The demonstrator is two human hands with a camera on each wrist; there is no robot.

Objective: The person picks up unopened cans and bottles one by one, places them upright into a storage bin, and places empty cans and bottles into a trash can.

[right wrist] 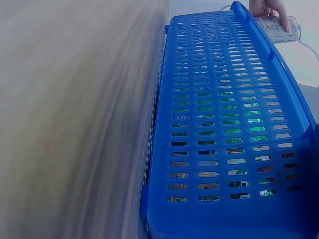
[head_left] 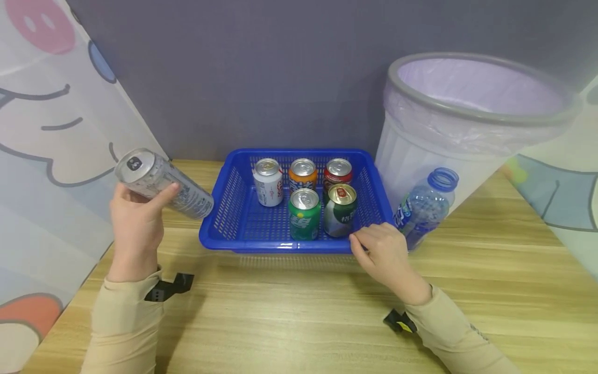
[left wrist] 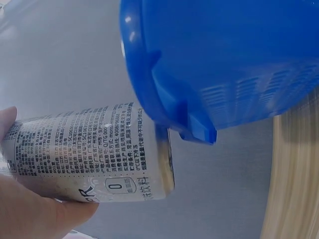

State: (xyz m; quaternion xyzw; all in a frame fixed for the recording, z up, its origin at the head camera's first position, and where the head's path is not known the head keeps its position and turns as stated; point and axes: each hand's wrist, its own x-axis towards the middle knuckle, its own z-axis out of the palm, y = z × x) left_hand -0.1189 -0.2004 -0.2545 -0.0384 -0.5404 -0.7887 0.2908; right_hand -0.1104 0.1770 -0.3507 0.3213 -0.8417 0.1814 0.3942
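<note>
My left hand (head_left: 140, 218) grips a tall silver drink can (head_left: 173, 184), tilted with its top toward the upper left. Its lower end is right at the left rim of the blue plastic basket (head_left: 299, 245), and small dark print covers its side in the left wrist view. My right hand (head_left: 383, 249) holds the basket's front right rim, fingers curled over the edge. In the basket stand a white can (head_left: 268, 184), an orange can (head_left: 303, 176), a red can (head_left: 337, 174), a green can (head_left: 304, 215) and a dark green can (head_left: 340, 213) with a gold top.
A clear plastic bottle (head_left: 427, 202) with a blue neck and no cap stands right of the basket. Behind it is a large white bin (head_left: 420, 140) with a purple liner and grey rim. A grey panel (head_left: 243, 72) rises behind the wooden table (head_left: 280, 311).
</note>
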